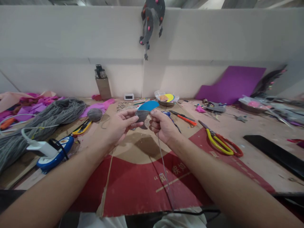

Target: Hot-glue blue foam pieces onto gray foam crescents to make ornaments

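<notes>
Between the thumb and fingers of my left hand (124,123) is a curved crescent piece with a bare blue face (148,105). Its lower part is wrapped in grey yarn (142,116). My right hand (161,124) is closed in a pinch at the right side of the crescent, gripping the yarn strand (162,155). That strand hangs down from the fingers past the front edge of the table. The right fingertips are partly hidden, so I cannot tell whether they also touch the crescent.
Red-and-brown cardboard (133,180) lies beneath my hands. To the right are yellow-and-red scissors (220,142), an orange-handled tool (186,119) and a black bar (273,153). On the left lie a grey yarn skein (64,110), a yarn ball (94,114) and a blue power strip (55,156).
</notes>
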Motion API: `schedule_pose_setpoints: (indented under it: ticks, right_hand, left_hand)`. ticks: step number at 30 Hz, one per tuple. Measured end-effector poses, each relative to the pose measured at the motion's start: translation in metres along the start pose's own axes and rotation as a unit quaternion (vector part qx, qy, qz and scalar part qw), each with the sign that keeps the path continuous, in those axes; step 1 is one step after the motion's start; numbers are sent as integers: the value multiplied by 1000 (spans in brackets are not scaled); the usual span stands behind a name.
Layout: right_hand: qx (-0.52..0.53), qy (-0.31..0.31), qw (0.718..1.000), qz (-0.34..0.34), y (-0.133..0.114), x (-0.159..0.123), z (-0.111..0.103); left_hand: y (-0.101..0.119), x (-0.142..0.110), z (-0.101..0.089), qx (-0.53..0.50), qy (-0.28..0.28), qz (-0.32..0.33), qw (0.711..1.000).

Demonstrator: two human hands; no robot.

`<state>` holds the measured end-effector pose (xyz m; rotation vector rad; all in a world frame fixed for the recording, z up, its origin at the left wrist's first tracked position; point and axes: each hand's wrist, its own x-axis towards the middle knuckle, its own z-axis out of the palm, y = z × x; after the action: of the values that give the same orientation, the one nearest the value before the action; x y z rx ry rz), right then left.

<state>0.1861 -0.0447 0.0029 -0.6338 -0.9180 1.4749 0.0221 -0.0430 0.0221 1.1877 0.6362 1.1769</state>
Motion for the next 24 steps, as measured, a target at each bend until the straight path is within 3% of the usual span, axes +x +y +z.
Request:
schedule_pose_setpoints:
  ticks: [6,19,24]
  right_hand:
    - [12,9,1000,22,1,0,0]
    - [22,-25,999,-14,3,-1,-1]
    - [7,-34,999,-20,5,-2,2]
  left_hand:
    - [1,-3,3,15,42,12,999]
    - [0,-2,-4,49,22,48,997]
    - [1,-2,-6,39,41,42,997]
